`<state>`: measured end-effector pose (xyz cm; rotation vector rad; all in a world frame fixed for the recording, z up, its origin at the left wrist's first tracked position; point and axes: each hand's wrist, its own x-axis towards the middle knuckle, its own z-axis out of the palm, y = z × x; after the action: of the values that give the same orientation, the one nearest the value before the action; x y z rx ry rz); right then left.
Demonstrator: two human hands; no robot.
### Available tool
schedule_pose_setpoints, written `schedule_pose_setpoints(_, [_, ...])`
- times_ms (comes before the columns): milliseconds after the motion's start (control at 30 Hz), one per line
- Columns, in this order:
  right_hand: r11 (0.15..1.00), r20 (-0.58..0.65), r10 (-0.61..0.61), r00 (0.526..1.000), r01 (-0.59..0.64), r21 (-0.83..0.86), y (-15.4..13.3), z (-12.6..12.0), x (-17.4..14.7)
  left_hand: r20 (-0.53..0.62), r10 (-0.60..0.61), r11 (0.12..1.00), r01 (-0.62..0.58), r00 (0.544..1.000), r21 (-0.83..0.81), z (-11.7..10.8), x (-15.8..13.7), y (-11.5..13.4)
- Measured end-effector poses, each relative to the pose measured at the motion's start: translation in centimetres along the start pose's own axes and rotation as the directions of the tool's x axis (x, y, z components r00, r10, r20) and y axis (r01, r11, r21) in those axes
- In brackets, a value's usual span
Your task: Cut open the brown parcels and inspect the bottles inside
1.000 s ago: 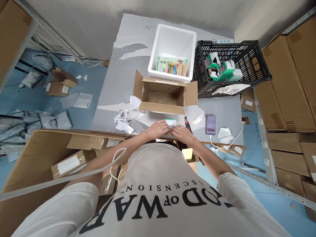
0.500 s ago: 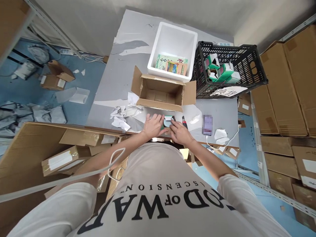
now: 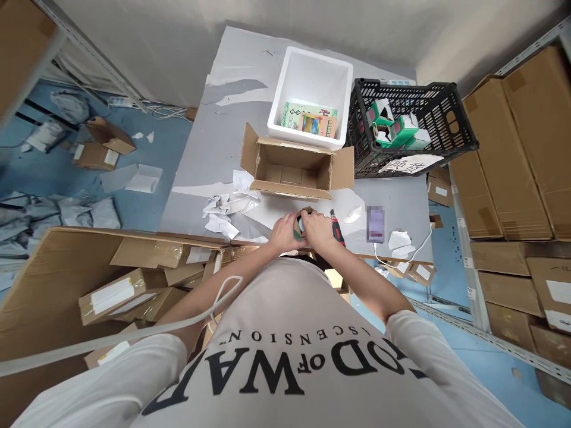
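Green box (image 3: pixel 297 233) seemingly rests on the grey table (image 3: pixel 205 142) above blue floor (image 3: pixel 163 145).

The left hand (image 3: pixel 283 234) grips a small green carton (image 3: pixel 298 231); the right hand (image 3: pixel 318 229) partly covers it. A utility knife (image 3: pixel 338 230) lies just right of the fingers, an open cardboard box (image 3: pixel 289 188) beyond them.

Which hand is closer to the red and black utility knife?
The right hand: it is close beside the utility knife, on its left side. The left hand is farther left, past the right hand.
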<state>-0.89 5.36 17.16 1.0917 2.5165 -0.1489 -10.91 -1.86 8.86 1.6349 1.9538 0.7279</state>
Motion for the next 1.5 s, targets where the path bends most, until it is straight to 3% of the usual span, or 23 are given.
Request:
schedule_pose_setpoints(167, [1.000,0.078,0.017,0.997,-0.016,-0.010,-0.3,-0.5,0.9,-0.055,-0.002,0.984,-0.007,0.998,-0.177,1.2,-0.1,-0.8])
schedule_pose_setpoints(433, [1.000,0.035,-0.003,0.999,0.003,0.000,0.4,-1.8,1.1,-0.109,-0.056,0.989,0.040,0.992,-0.143,0.6,0.8,-0.9])
schedule_pose_setpoints(800, [0.991,-0.096,-0.135,0.986,0.135,-0.001,1.8,-8.9,-1.1,-0.119,-0.026,0.997,0.017,0.993,-0.077,-0.7,1.9,-2.0])
schedule_pose_setpoints(967, [0.978,-0.236,-0.165,0.958,0.189,0.084,3.5,-13.0,-3.3,-0.070,-0.059,0.997,0.054,0.996,-0.060,-2.7,2.4,-2.6])
schedule_pose_setpoints(1100, [0.904,-0.470,-0.129,0.873,0.298,0.306,6.9,-14.9,-5.5,-0.060,-0.131,0.988,0.125,0.990,-0.092,-4.2,2.4,-3.2])
schedule_pose_setpoints(1167, [0.802,-0.543,-0.020,0.839,0.338,0.492,8.6,-14.2,-5.9,-0.097,-0.148,0.983,0.136,0.984,-0.124,-4.7,2.4,-3.2])
schedule_pose_setpoints(1233, [0.608,-0.543,0.139,0.828,0.361,0.707,9.7,-12.3,-5.5,-0.146,-0.143,0.981,0.120,0.979,-0.155,-4.8,2.3,-3.1])
schedule_pose_setpoints(1300, [0.330,-0.489,0.287,0.824,0.394,0.858,9.7,-9.5,-4.4,-0.179,-0.127,0.980,0.095,0.976,-0.177,-4.8,2.1,-2.8])
schedule_pose_setpoints(1367, [0.036,-0.406,0.396,0.824,0.428,0.903,8.6,-6.5,-3.2,-0.216,-0.112,0.978,0.069,0.970,-0.195,-4.9,1.7,-2.5])
schedule_pose_setpoints(1500, [-0.458,-0.199,0.444,0.874,0.412,0.788,4.4,-2.0,-1.4,-0.383,-0.019,0.964,-0.085,0.923,-0.253,-6.0,0.9,-1.0])
